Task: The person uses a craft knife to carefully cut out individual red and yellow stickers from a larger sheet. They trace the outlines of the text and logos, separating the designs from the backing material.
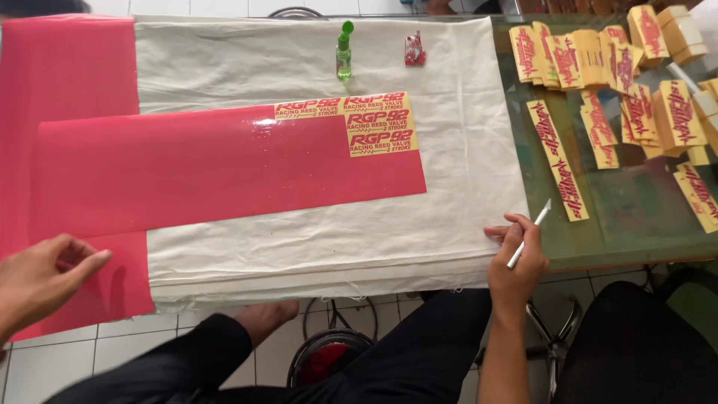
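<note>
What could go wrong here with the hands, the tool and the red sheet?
1. The right hand holds a thin white tool at the cloth's edge; a slip might mark it.
2. The left hand is at the red sheet's overhanging corner; a tug might shift the sheet and its yellow stickers.
3. The small green bottle could tip over.
</note>
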